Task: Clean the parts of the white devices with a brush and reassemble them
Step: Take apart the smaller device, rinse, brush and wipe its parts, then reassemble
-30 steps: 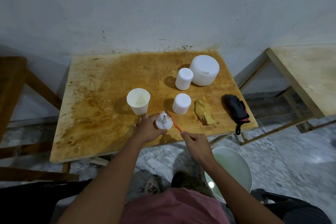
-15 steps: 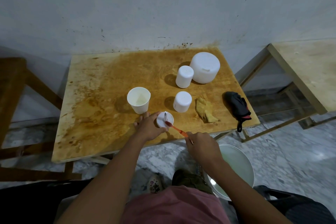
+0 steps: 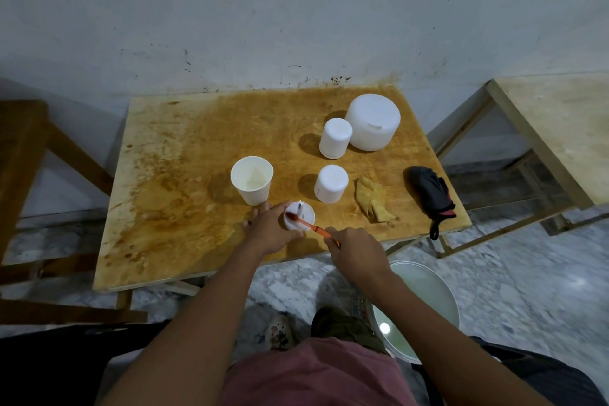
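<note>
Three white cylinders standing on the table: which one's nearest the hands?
The small white cylinder standing between the paper cup and the yellow cloth. The other two stand farther back, nearer the wall.

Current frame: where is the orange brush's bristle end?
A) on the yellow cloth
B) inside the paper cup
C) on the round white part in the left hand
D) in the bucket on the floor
C: the right hand holds the orange brush with its bristle end on the round white part, which the left hand grips at the table's near edge.
</note>
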A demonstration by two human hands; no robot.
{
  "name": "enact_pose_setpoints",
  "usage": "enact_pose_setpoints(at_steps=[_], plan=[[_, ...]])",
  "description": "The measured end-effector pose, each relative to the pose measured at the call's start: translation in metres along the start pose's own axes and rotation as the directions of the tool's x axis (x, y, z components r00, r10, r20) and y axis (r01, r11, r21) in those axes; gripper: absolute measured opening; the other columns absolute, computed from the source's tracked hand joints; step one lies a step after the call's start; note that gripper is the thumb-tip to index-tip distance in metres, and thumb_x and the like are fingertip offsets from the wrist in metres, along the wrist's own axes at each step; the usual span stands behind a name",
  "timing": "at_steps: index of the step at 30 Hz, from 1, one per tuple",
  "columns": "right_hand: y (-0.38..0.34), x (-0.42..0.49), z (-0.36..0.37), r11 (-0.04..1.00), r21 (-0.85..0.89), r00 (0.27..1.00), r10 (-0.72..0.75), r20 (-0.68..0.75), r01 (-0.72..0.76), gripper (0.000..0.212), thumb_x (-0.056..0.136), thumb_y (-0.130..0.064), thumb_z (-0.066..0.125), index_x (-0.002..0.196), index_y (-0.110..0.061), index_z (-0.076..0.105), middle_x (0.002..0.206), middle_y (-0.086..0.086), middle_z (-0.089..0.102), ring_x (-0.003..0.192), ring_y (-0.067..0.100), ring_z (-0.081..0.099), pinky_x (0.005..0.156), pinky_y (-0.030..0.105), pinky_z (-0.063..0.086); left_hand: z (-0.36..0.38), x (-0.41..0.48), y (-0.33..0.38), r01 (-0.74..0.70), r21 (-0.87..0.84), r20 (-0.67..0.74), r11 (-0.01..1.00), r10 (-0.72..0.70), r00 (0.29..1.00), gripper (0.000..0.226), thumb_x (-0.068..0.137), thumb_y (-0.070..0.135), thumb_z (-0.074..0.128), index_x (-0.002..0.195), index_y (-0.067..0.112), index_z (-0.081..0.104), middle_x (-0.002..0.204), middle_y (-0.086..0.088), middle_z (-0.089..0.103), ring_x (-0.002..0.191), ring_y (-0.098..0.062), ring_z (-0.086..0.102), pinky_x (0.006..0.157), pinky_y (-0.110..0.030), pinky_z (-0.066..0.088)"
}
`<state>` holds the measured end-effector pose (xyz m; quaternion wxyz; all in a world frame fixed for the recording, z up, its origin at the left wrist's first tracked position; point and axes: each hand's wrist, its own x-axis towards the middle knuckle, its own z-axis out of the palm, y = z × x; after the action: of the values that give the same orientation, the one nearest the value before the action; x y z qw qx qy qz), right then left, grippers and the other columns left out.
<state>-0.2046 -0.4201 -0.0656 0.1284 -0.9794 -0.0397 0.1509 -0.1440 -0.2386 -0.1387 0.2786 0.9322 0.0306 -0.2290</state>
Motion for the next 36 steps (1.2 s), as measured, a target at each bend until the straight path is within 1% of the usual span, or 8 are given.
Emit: enact_pose_setpoints(at_steps=[6, 9, 13, 21, 24, 27, 31, 36], plan=[[0.013, -0.006, -0.003, 0.998, 0.045, 0.998, 0.049, 0.033, -0.051, 0.034, 0.102, -0.040, 0.042, 0.128, -0.029, 0.061, 0.087, 0.003, 0.064, 0.080, 0.021, 0.063, 0.069, 0.034, 0.054, 0.000, 0.000, 0.000, 0.000, -0.001, -0.012, 1.000, 0.000, 1.000, 0.080, 0.075, 0.063, 0.069, 0.145, 0.045, 0.034, 0.154, -0.002, 0.022, 0.144, -0.028, 0.017, 0.111, -0.050, 0.015], [0.028, -0.008, -0.008, 0.993, 0.063, 0.995, 0.099, -0.002, -0.099, 0.035, 0.099, -0.041, 0.047, 0.127, -0.030, 0.065, 0.078, -0.001, 0.062, 0.075, 0.020, 0.063, 0.063, 0.029, 0.049, -0.001, 0.000, 0.000, 0.001, 0.015, -0.002, 1.000, -0.001, 1.000, 0.081, 0.076, 0.063, 0.068, 0.146, 0.045, 0.032, 0.155, -0.002, 0.020, 0.144, -0.027, 0.015, 0.110, -0.048, 0.016], [0.036, -0.004, -0.003, 0.968, 0.191, 0.985, 0.171, -0.032, -0.162, 0.032, 0.096, -0.040, 0.051, 0.120, -0.029, 0.070, 0.065, -0.006, 0.058, 0.064, 0.017, 0.059, 0.053, 0.024, 0.038, -0.001, -0.001, 0.001, 0.007, 0.019, 0.016, 1.000, -0.007, 1.000, 0.081, 0.077, 0.062, 0.068, 0.147, 0.045, 0.031, 0.156, -0.002, 0.016, 0.145, -0.027, 0.013, 0.112, -0.048, 0.014], [0.020, 0.024, -0.007, 0.901, 0.411, 0.990, 0.126, 0.057, -0.139, 0.028, 0.097, -0.035, 0.055, 0.105, -0.022, 0.078, 0.058, -0.001, 0.059, 0.049, 0.007, 0.046, 0.052, 0.026, 0.035, -0.006, 0.000, 0.003, 0.014, 0.009, 0.057, 1.000, -0.014, 0.998, 0.080, 0.079, 0.058, 0.069, 0.148, 0.044, 0.029, 0.155, -0.005, 0.017, 0.144, -0.032, 0.012, 0.113, -0.051, 0.013], [0.029, 0.021, -0.013, 0.945, 0.293, 0.989, 0.131, 0.063, -0.144, 0.030, 0.099, -0.042, 0.051, 0.116, -0.031, 0.072, 0.058, -0.007, 0.055, 0.054, 0.009, 0.051, 0.050, 0.025, 0.036, -0.005, 0.001, 0.003, 0.006, 0.001, 0.064, 1.000, -0.006, 0.998, 0.080, 0.079, 0.058, 0.069, 0.147, 0.046, 0.029, 0.155, -0.005, 0.017, 0.144, -0.031, 0.013, 0.113, -0.050, 0.013], [0.037, 0.017, -0.018, 0.978, 0.152, 0.989, 0.138, 0.043, -0.143, 0.032, 0.099, -0.046, 0.048, 0.117, -0.034, 0.071, 0.065, -0.007, 0.057, 0.065, 0.015, 0.059, 0.054, 0.025, 0.039, -0.005, 0.001, 0.001, 0.008, 0.001, 0.060, 1.000, -0.008, 0.998, 0.081, 0.079, 0.059, 0.069, 0.148, 0.047, 0.028, 0.156, -0.004, 0.015, 0.144, -0.030, 0.012, 0.113, -0.049, 0.013], [0.032, 0.013, -0.015, 0.981, 0.159, 0.993, 0.108, 0.053, -0.115, 0.033, 0.099, -0.045, 0.048, 0.117, -0.032, 0.072, 0.062, -0.010, 0.053, 0.062, 0.013, 0.057, 0.050, 0.023, 0.036, -0.003, 0.002, 0.000, 0.005, 0.004, 0.051, 1.000, -0.005, 0.999, 0.082, 0.078, 0.060, 0.069, 0.147, 0.047, 0.028, 0.156, -0.005, 0.014, 0.145, -0.030, 0.011, 0.113, -0.050, 0.012], [0.025, 0.010, -0.016, 0.990, 0.066, 0.992, 0.127, -0.014, -0.126, 0.033, 0.100, -0.043, 0.044, 0.115, -0.028, 0.071, 0.076, -0.003, 0.058, 0.072, 0.018, 0.059, 0.056, 0.025, 0.041, 0.000, 0.002, 0.001, 0.016, 0.022, 0.033, 1.000, -0.016, 0.999, 0.083, 0.077, 0.062, 0.068, 0.148, 0.046, 0.028, 0.157, -0.003, 0.015, 0.145, -0.029, 0.010, 0.113, -0.050, 0.012]])
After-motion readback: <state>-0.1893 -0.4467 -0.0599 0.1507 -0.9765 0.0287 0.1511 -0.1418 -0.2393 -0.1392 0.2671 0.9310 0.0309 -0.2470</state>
